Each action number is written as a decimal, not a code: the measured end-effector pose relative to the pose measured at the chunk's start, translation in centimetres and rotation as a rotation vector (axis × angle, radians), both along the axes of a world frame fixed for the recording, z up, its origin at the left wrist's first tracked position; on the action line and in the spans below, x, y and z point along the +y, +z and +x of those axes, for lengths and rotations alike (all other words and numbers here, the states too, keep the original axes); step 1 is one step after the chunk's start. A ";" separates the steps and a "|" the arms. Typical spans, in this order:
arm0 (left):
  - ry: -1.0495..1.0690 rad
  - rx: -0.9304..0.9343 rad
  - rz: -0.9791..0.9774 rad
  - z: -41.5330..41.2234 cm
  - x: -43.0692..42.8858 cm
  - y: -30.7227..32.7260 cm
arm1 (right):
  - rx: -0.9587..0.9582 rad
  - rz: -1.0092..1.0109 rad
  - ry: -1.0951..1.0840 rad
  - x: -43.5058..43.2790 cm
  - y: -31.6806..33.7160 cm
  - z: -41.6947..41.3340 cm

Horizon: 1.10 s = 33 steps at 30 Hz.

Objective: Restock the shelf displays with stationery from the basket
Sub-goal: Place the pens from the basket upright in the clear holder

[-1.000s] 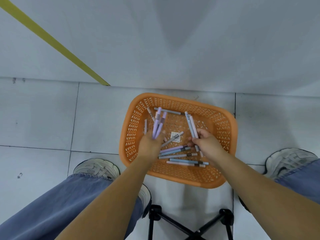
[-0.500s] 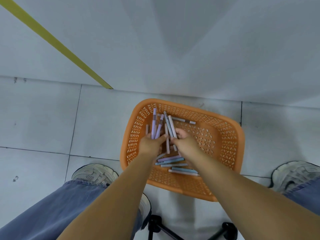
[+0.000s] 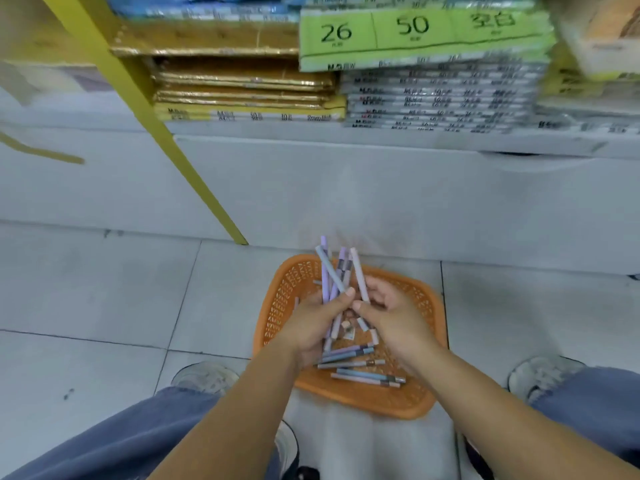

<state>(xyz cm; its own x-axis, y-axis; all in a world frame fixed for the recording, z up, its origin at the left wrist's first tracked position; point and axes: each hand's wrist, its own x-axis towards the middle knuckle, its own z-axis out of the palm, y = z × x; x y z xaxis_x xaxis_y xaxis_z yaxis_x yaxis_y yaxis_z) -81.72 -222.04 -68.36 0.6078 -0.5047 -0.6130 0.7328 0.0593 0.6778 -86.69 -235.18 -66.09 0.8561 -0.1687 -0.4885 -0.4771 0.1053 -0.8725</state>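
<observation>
My left fingers (image 3: pixel 341 299) grip the pens (image 3: pixel 332 277) above the basket (image 3: pixel 381 407), right fingers (image 3: pixel 375 289) pinching one more in. The shelf (image 3: pixel 277 131) has come into view: restocking next.

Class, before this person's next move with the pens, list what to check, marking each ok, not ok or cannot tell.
1. Left hand grips pen bundle: ok.
2. Right hand pinches pale pen: ok.
3. Bundle neatly aligned: not ok, pens cross.
4. Basket emptied: not ok, loose pens remain.
5. Pen display on shelf in view: cannot tell, only paper stacks show.
</observation>
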 end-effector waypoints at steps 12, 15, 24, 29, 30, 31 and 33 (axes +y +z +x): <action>0.094 -0.457 -0.011 2.1 -0.7 18.9 | -0.344 -0.209 0.115 -3.9 18.0 0.3; 0.126 -0.627 0.002 3.2 -1.1 24.0 | -0.464 -0.436 0.111 -6.1 22.5 1.0; 0.140 -0.877 0.149 5.6 -2.9 29.4 | -0.669 -0.551 0.120 -9.5 29.9 2.2; 0.197 -0.828 -0.012 5.7 -4.2 29.7 | -0.796 0.069 -0.120 -10.3 31.1 3.0; 0.206 -0.826 -0.021 5.6 -4.3 29.9 | -0.813 0.085 -0.128 -10.1 31.2 3.2; 0.202 -0.832 -0.016 5.6 -4.4 30.2 | -0.825 0.075 -0.145 -10.0 31.5 3.5; 0.163 -0.871 0.045 5.8 -4.6 31.2 | -0.839 -0.002 -0.191 -10.0 32.5 4.1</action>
